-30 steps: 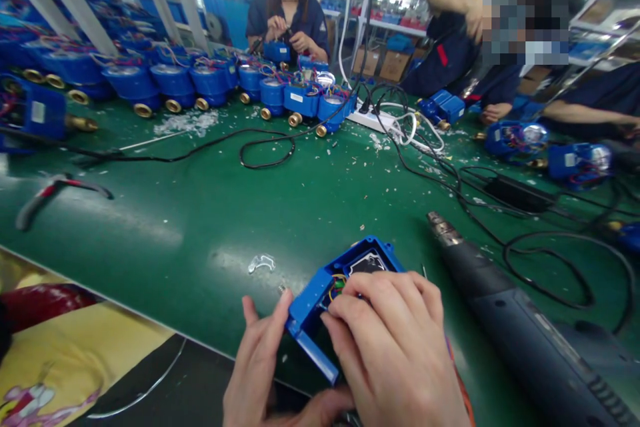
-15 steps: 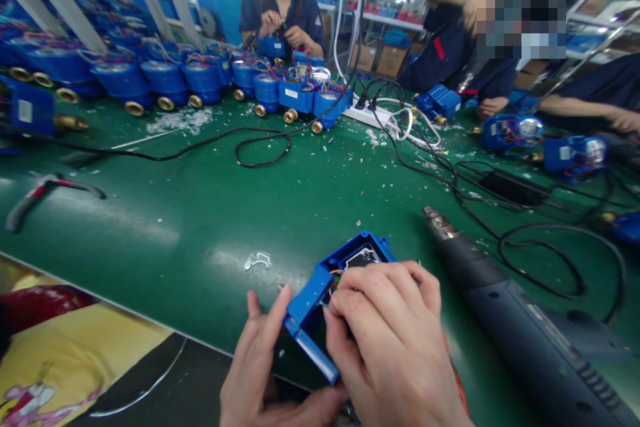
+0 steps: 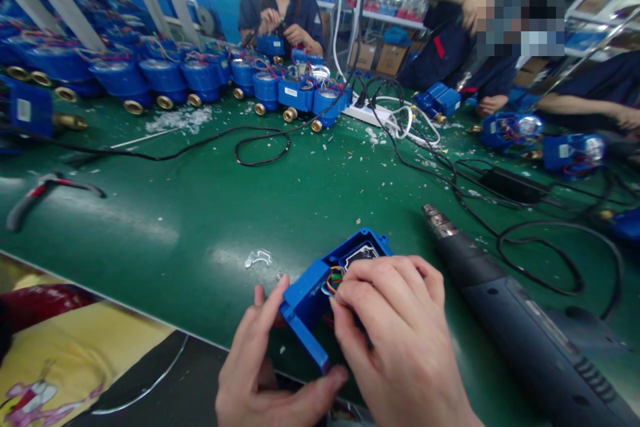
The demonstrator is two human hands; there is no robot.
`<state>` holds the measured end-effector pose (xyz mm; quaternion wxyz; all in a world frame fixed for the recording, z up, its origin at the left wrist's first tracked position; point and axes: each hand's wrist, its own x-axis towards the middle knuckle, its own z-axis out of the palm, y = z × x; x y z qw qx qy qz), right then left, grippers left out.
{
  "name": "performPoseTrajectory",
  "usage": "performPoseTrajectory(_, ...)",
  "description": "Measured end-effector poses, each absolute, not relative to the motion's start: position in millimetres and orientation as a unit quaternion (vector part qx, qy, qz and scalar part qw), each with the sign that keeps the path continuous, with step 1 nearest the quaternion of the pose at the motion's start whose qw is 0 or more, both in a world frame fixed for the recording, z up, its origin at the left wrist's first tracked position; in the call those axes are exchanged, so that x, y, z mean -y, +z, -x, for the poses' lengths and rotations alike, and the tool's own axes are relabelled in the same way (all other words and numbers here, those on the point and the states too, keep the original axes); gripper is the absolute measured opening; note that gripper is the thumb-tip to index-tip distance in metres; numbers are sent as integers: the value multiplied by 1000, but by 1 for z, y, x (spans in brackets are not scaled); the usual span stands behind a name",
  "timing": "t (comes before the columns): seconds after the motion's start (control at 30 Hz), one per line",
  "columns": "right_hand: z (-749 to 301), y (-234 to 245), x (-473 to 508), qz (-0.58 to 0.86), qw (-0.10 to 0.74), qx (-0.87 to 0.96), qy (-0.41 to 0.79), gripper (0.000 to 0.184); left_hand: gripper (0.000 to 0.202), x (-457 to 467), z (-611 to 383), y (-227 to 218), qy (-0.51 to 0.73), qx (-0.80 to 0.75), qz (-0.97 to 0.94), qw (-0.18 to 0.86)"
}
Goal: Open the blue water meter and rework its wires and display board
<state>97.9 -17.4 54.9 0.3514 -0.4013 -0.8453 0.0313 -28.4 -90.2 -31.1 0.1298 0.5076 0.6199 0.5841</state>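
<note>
An open blue plastic housing (image 3: 310,297) with coloured wires inside rests near the front edge of the green table (image 3: 210,213). My left hand (image 3: 260,363) grips its left side and underside, thumb stretched below it. My right hand (image 3: 395,340) lies over the housing's right half with fingers curled into the opening among the wires. A dark heat gun (image 3: 505,307) lies on the table just right of my right hand, nozzle pointing away from me.
Rows of blue meters (image 3: 165,73) with brass fittings line the far left. Black cables (image 3: 260,147), a white power strip (image 3: 373,115) and white scraps cover the middle. Pliers (image 3: 45,190) lie at the left. Other people work across the table and at the right.
The housing has tilted and shifted slightly left in my hands, showing more of its wires. My left thumb has slid further under it.
</note>
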Motion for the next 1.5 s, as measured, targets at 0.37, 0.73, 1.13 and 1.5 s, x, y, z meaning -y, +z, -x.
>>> performPoseTrajectory(0.37,-102,55,18,401,354,844,40,17,77,92,32,-30,624,-586,-461,233)
performPoseTrajectory(0.73,-113,62,12,404,364,837,59,13,74,89,34,-20,633,-559,-443,300)
performPoseTrajectory(1.13,-99,61,15,422,296,854,73,12,76,91,29,-24,598,-596,-528,92)
performPoseTrajectory(1.5,-106,63,7,362,354,845,172,16,78,93,33,-16,619,-572,-475,254)
